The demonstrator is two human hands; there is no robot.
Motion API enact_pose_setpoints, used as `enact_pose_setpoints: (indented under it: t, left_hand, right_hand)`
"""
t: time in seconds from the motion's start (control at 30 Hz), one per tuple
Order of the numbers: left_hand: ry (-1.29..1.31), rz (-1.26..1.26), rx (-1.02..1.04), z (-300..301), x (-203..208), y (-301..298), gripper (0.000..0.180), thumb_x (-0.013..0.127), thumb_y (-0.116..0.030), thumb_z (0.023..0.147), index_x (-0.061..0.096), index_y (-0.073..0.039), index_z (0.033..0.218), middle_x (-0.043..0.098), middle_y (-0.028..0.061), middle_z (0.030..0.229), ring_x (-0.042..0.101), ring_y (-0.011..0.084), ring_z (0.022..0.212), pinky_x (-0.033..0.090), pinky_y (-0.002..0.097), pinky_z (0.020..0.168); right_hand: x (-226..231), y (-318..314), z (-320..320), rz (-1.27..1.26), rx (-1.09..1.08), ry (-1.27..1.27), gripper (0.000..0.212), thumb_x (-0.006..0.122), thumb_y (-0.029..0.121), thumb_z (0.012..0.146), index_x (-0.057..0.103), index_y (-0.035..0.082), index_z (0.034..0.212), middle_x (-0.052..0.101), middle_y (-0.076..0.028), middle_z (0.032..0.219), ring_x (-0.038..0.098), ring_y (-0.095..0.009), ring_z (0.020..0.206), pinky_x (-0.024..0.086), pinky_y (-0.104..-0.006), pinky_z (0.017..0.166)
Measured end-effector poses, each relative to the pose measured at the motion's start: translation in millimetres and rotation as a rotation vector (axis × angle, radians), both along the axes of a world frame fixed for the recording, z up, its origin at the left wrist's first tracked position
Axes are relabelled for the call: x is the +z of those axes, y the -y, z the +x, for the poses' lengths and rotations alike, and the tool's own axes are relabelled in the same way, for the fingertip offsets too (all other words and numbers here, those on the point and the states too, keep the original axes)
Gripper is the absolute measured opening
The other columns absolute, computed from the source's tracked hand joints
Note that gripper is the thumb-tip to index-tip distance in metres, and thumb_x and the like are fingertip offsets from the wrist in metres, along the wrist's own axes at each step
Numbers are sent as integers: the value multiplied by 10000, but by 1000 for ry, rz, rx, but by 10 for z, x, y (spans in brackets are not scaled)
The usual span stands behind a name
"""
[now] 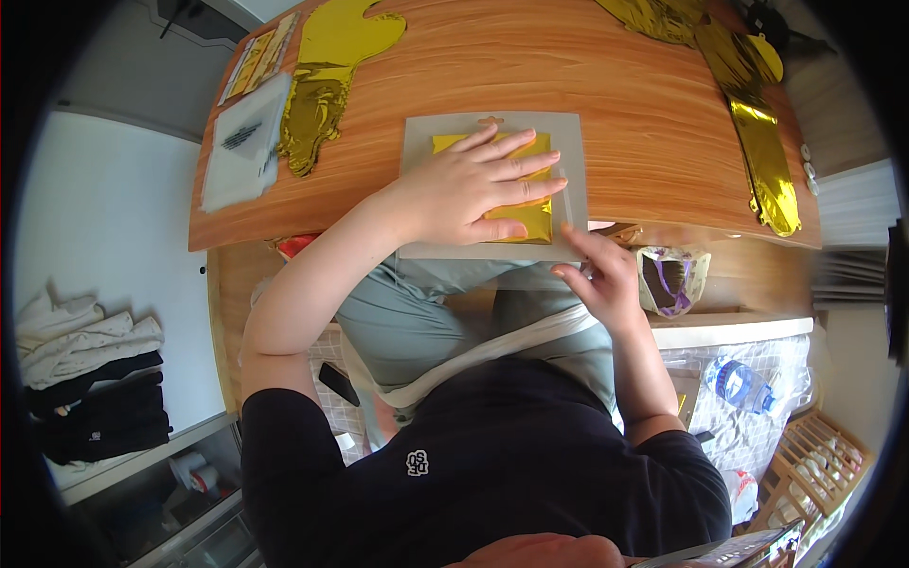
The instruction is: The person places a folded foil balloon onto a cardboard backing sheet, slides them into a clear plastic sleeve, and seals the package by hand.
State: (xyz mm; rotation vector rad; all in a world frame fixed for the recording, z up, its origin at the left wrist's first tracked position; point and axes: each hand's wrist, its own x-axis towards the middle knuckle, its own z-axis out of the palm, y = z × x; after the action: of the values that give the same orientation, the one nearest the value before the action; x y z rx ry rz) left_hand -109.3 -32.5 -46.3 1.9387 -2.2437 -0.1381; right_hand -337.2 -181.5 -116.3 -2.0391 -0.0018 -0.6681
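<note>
My left hand (483, 185) lies flat with fingers spread on a folded gold foil sheet (540, 227). The foil sits inside a clear, frosted plastic bag (417, 142) with a hanging hole at its far edge. The bag rests on the wooden table (492, 57), its near end reaching past the edge over my lap. At the bag's near right corner is my right hand (606, 270), its index fingertip on the bag's edge and the thumb near the overhanging clear flap. Its other fingers are curled, and what they hold, if anything, is hidden.
A stack of clear bags (241, 142) and printed cards (258, 59) lie at the table's left. Flat gold foil balloons spread at far left (327, 76) and right (757, 133). A patterned bag (672, 279) is below the right edge; a water bottle (743, 383) lies farther down.
</note>
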Motion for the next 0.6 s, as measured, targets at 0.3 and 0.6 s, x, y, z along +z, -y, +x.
enact_pose_setpoints:
  t: [0.3, 0.6]
  left_hand:
    - [26, -35, 23, -31, -26, 1, 777, 695, -531, 870, 410, -314, 1560, 353, 22, 1638, 300, 330, 1512, 217, 575, 1239]
    - [-32, -67, 33, -14, -45, -13, 883, 733, -603, 795, 422, -281, 1556, 360, 31, 1635, 299, 327, 1514, 204, 564, 1247]
  right_hand:
    - [51, 92, -4, -35, -62, 85, 289, 884, 106, 743, 775, 21, 997, 761, -110, 897, 723, -229, 760, 563, -320, 678]
    - [-126, -40, -100, 156, -138, 61, 125, 807, -4, 846, 756, -31, 957, 749, -90, 866, 686, -119, 731, 535, -241, 676]
